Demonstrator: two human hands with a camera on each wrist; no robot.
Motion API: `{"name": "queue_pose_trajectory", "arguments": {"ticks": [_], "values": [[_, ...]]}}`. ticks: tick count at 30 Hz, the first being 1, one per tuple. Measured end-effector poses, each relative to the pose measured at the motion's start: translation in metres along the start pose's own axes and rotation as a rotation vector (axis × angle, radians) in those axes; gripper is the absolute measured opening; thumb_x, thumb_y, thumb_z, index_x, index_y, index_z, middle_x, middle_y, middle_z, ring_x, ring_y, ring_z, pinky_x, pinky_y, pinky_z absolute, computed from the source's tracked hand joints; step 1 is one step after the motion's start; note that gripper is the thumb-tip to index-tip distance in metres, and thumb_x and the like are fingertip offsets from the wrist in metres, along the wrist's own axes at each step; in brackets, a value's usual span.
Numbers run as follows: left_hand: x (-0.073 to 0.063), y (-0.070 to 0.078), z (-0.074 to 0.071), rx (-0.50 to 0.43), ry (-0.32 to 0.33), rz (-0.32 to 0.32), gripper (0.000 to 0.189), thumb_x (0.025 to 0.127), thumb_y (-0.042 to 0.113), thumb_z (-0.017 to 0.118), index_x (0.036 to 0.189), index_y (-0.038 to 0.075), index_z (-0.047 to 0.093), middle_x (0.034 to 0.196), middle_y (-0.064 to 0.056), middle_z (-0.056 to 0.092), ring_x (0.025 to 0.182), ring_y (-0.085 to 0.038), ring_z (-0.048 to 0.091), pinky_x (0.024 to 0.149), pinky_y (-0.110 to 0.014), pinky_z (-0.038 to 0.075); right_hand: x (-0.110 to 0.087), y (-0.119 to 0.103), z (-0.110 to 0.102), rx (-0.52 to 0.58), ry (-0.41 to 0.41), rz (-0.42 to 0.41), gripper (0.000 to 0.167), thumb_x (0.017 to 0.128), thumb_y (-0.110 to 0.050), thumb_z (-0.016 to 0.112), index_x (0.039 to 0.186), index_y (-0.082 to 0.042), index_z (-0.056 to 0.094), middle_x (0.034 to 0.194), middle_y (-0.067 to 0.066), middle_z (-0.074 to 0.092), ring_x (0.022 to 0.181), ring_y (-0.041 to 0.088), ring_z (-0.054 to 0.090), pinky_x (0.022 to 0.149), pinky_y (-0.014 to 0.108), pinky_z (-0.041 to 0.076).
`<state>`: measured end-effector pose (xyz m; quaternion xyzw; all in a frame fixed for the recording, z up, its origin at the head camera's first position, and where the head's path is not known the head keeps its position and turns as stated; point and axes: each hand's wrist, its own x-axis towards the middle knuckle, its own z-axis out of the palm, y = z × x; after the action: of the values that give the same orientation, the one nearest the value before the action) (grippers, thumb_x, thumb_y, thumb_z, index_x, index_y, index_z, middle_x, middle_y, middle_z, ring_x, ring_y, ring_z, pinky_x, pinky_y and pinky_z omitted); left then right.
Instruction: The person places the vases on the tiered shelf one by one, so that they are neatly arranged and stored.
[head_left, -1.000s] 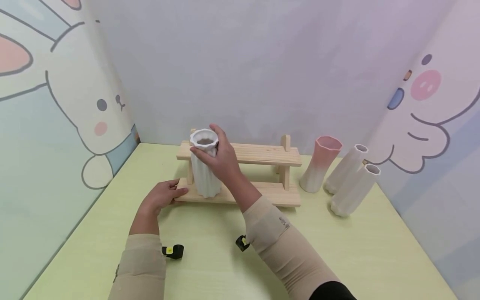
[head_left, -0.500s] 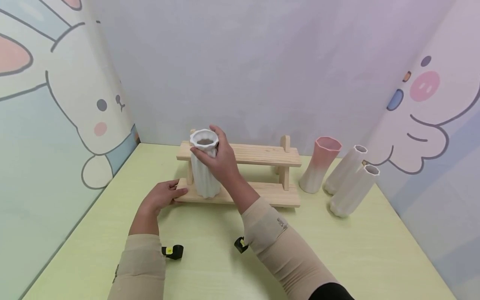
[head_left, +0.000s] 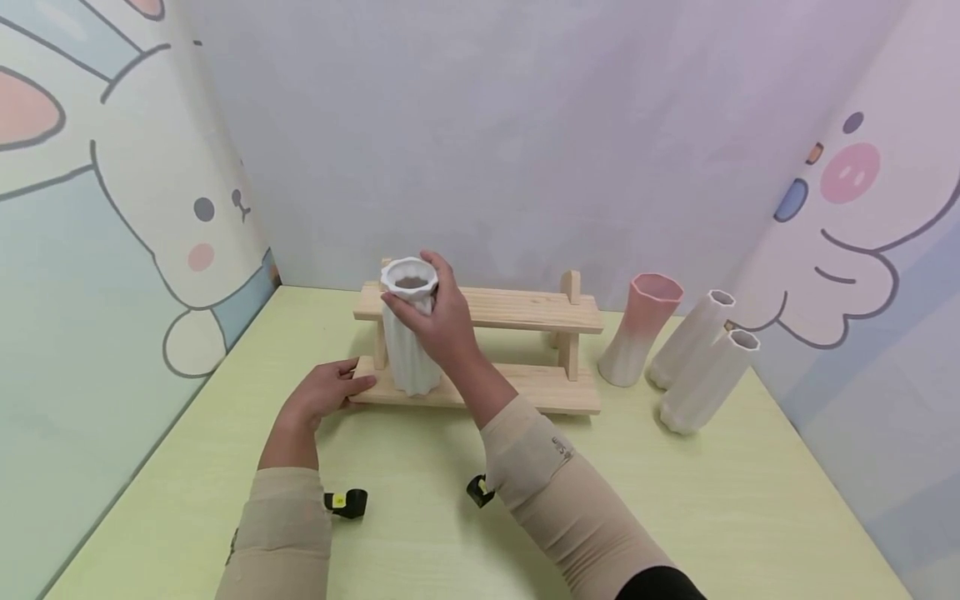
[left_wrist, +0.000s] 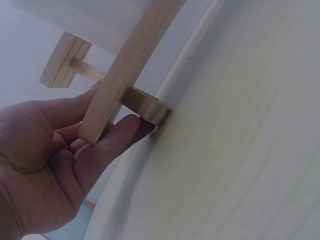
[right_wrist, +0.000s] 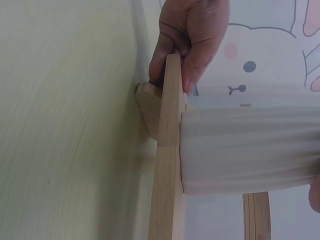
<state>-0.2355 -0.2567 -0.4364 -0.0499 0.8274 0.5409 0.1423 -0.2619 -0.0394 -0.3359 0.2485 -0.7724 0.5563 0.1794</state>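
A white ribbed vase (head_left: 409, 354) stands upright on the lower board of a two-tier wooden shelf (head_left: 525, 307), near its left end. My right hand (head_left: 447, 327) grips the vase just under its wavy rim, thumb in front and fingers round the far side. At the shelf's left end, my left hand (head_left: 324, 392) pinches the lower board, thumb on top and fingers beneath. The left wrist view shows that board (left_wrist: 122, 75) between thumb and fingers. In the right wrist view the base of the vase (right_wrist: 240, 150) meets the board, and only a fingertip of my right hand shows.
Right of the shelf stands a pink-and-white vase (head_left: 641, 329). Beside it are two white vases, one farther back (head_left: 692, 337) and one nearer (head_left: 708, 382). The pale green table (head_left: 420, 517) meets printed walls at the back and sides. Black wrist cameras (head_left: 347, 503) sit under both forearms.
Almost nothing differs. My right forearm has shifted very slightly left, while the vase, the shelf and my left hand keep their places.
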Motion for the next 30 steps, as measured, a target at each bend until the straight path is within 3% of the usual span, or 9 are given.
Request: {"name": "queue_pose_trajectory", "arguments": {"ticks": [12,16,19,24,30], "values": [[-0.001,0.002,0.0,0.022,-0.009,-0.005,0.079,0.096,0.04,0.064,0.156,0.008,0.025,0.154,-0.021,0.037,0.115,-0.023,0.064,0.104,-0.046,0.048,0.001,0.001,0.0,-0.016,-0.005,0.005,0.083,0.086,-0.051,0.072,0.152,-0.022,0.031,0.119,0.003,0.059,0.102,0.016,0.06,0.084,0.037,0.055],[-0.002,0.001,-0.002,0.025,-0.015,0.0,0.082,0.095,0.041,0.064,0.156,0.007,0.022,0.155,-0.022,0.033,0.11,-0.021,0.066,0.108,-0.049,0.043,0.001,-0.003,-0.001,-0.01,-0.026,0.012,0.09,0.085,-0.048,0.074,0.155,-0.023,0.024,0.122,0.003,0.058,0.106,0.015,0.059,0.088,0.038,0.054],[-0.002,0.0,-0.004,0.033,-0.022,0.008,0.083,0.095,0.041,0.064,0.156,0.006,0.021,0.155,-0.024,0.032,0.11,-0.022,0.066,0.111,-0.052,0.039,0.0,-0.005,-0.006,0.031,-0.059,-0.006,0.104,0.08,-0.054,0.076,0.158,-0.025,0.014,0.136,0.002,0.051,0.118,0.015,0.054,0.099,0.039,0.05],[-0.002,-0.001,-0.004,0.052,-0.023,0.016,0.085,0.095,0.042,0.065,0.156,0.004,0.02,0.155,-0.026,0.032,0.111,-0.023,0.066,0.111,-0.053,0.038,-0.008,-0.011,-0.028,0.023,-0.069,-0.071,0.119,0.07,-0.08,0.064,0.158,-0.028,0.003,0.159,0.002,0.029,0.142,0.015,0.034,0.117,0.041,0.033],[-0.001,-0.001,-0.004,0.037,-0.025,-0.002,0.089,0.093,0.043,0.066,0.157,0.003,0.017,0.156,-0.026,0.028,0.106,-0.021,0.068,0.111,-0.051,0.039,-0.018,-0.009,-0.072,-0.028,0.01,-0.163,0.117,0.071,-0.084,0.056,0.158,-0.025,0.006,0.159,0.003,0.028,0.145,0.011,0.029,0.12,0.036,0.027]]}}
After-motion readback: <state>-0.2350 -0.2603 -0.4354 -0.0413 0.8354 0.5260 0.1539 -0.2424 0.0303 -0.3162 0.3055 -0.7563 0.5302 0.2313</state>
